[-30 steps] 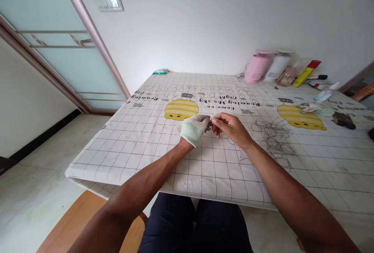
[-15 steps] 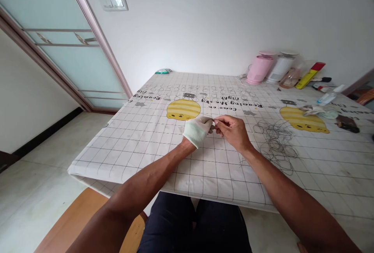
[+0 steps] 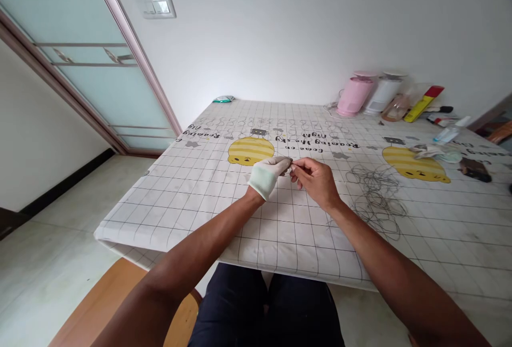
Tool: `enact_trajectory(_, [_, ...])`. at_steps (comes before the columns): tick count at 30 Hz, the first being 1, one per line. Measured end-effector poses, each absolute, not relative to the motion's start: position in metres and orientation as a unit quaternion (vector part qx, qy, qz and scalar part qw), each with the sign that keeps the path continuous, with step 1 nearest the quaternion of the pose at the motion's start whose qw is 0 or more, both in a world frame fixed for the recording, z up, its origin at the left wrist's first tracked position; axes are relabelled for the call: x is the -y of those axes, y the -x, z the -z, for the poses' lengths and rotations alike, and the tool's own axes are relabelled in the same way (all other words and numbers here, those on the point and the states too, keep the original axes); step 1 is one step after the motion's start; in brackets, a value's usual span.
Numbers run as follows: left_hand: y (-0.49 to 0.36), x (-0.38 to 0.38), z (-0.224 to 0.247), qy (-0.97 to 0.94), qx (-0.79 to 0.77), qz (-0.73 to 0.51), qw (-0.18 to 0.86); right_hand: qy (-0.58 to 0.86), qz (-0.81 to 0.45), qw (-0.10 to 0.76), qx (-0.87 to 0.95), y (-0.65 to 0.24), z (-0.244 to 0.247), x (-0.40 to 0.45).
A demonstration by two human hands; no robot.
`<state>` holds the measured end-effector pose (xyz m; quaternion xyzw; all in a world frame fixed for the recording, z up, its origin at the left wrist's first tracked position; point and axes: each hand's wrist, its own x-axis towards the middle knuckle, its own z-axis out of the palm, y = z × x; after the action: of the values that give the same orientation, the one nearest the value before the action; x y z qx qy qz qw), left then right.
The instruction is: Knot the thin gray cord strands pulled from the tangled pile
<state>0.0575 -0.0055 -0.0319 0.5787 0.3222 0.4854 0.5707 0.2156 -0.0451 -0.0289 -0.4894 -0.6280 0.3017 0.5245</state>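
My left hand (image 3: 272, 170), in a white glove with a pale green cuff, is closed in a pinch above the middle of the table. Bare and also closed, my right hand (image 3: 314, 176) meets it fingertip to fingertip. Between them shows a small dark piece of thin wire (image 3: 290, 162), mostly hidden by the fingers. To the right of my right hand lies a loose, tangled heap of thin wire loops (image 3: 376, 197). Farther back, a row of small wire loops (image 3: 264, 121), several shaped like figure eights, lies across the cloth.
A checked tablecloth (image 3: 160, 213) with yellow bear prints covers the table. Along the back right stand a pink cylinder (image 3: 355, 95), a white cylinder (image 3: 384, 93), a yellow-red box (image 3: 423, 104) and a clear bottle (image 3: 452, 131). A cloth glove (image 3: 436, 152) and a dark brown object (image 3: 474, 169) lie at right.
Both hands have shifted slightly left and away from me, still pinching together. The left fingers now point straighter toward the right hand. The wire heap and the row of loops look unchanged.
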Motion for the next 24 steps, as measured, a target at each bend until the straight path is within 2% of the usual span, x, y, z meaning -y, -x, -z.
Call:
enact_trajectory(9, [-0.051,-0.009,0.038,-0.540,-0.231,-0.458,0.668,0.437,-0.373,0.522,0.630,-0.242,0.008,0.047])
enact_trajectory(12, [-0.054,-0.012,0.040,-0.554,-0.199,-0.392,0.706,0.404,-0.448,0.536,0.591,-0.258,0.005,0.037])
enact_trajectory(18, [-0.059,-0.005,0.039,-0.599,-0.125,-0.276,0.741,0.322,-0.618,0.448,0.561,-0.255,0.019,0.028])
enact_trajectory(24, [-0.058,-0.004,0.043,-0.594,-0.113,-0.236,0.761,0.272,-0.646,0.486,0.522,-0.246,0.026,0.029])
